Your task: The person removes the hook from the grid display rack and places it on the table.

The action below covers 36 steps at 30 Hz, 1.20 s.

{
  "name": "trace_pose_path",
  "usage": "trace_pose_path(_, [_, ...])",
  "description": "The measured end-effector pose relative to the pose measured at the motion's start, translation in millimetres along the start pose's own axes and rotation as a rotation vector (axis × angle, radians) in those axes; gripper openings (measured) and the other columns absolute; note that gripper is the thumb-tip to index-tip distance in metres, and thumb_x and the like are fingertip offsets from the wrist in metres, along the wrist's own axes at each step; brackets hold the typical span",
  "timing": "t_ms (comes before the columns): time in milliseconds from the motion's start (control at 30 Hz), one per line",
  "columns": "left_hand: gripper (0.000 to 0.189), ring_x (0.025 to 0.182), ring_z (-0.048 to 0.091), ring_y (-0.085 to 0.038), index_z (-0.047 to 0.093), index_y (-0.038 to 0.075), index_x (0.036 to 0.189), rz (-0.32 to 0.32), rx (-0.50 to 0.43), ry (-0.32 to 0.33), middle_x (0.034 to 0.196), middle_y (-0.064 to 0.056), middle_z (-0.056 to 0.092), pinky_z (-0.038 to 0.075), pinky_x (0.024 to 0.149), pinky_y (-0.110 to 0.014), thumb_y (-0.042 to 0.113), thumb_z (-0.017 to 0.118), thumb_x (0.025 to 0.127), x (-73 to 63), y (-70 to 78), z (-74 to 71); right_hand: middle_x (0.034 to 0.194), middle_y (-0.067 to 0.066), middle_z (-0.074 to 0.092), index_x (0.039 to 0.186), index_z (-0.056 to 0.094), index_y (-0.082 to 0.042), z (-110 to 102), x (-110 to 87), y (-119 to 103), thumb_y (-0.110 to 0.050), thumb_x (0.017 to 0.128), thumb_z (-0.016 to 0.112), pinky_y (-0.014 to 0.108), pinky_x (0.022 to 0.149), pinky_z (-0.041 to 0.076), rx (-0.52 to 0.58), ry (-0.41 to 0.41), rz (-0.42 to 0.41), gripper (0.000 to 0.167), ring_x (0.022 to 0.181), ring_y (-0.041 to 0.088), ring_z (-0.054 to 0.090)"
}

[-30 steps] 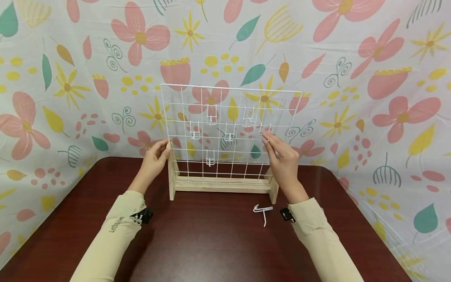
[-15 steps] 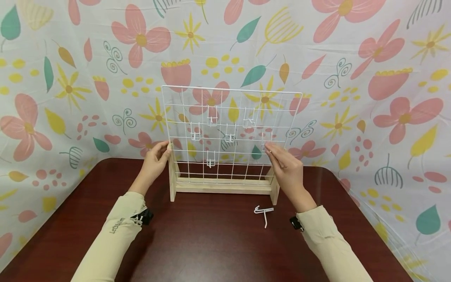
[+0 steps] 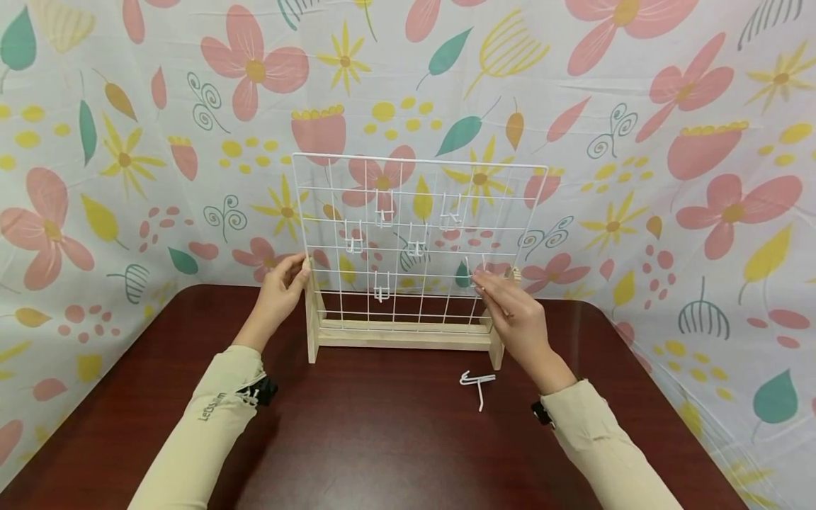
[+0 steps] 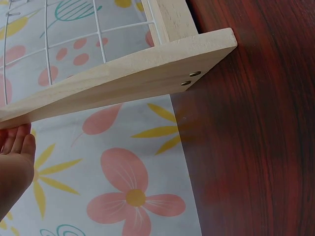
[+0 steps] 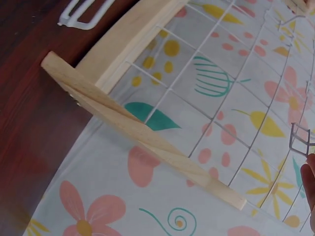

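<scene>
White hook (image 5: 300,141) sits at the right part of the wire grid (image 3: 418,161), pinched between thumb and fingers of the right hand (image 3: 518,312). The left hand (image 3: 279,285) has fingers clamped on the wooden stand (image 3: 403,341). Another hook (image 3: 479,381) lies nearby.

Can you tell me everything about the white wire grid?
The white wire grid is made of thin, metal-looking bars that cross into little windows, with a frame around them. You can see through it. It stands up in a pale wooden stand. Five white hooks hang on it. Near its right side, the right hand holds another hook; I can't tell if that one is latched.
</scene>
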<state>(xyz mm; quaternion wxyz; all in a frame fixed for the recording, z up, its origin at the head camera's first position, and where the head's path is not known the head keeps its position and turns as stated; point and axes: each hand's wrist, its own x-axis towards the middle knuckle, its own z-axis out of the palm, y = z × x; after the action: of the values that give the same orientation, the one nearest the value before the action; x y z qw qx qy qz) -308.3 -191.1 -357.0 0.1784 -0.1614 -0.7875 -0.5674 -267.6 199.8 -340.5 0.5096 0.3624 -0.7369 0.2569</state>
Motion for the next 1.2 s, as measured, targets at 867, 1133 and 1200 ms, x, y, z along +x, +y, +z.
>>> trace_pose_path(867, [0.042,0.118,0.052,-0.038,0.043,-0.009,0.138,-0.003,0.006,-0.009,0.131,-0.031,0.052,0.045,0.084,-0.011,0.01,0.049,0.101,1.9,0.2,-1.8,0.108,0.013,0.071,0.111,0.072,-0.001,5.0,-26.0,-9.8,-0.016,0.098,0.058,0.033,0.088,0.052,0.081,-0.136,-0.148,0.024,0.097,0.031,0.067])
trace_pose_path(1133, [0.04,0.117,0.053,-0.039,0.044,-0.011,0.136,0.008,-0.011,0.011,0.129,-0.033,0.052,0.045,0.082,-0.009,0.004,0.049,0.1,1.8,0.7,-0.2,0.105,0.012,0.071,0.109,0.073,-0.001,8.1,-34.5,-12.1,-0.016,0.099,0.056,0.035,0.086,0.053,0.097,-0.15,-0.197,0.024,0.095,0.031,0.068])
trace_pose_path(1200, [0.04,0.117,0.053,-0.04,0.043,-0.012,0.136,0.008,-0.012,0.012,0.129,-0.034,0.052,0.045,0.082,-0.009,0.003,0.049,0.1,1.5,0.5,-0.2,0.105,0.012,0.071,0.107,0.073,0.0,8.6,-36.8,-12.7,-0.016,0.1,0.055,0.037,0.084,0.054,0.102,-0.161,-0.204,0.025,0.094,0.032,0.068])
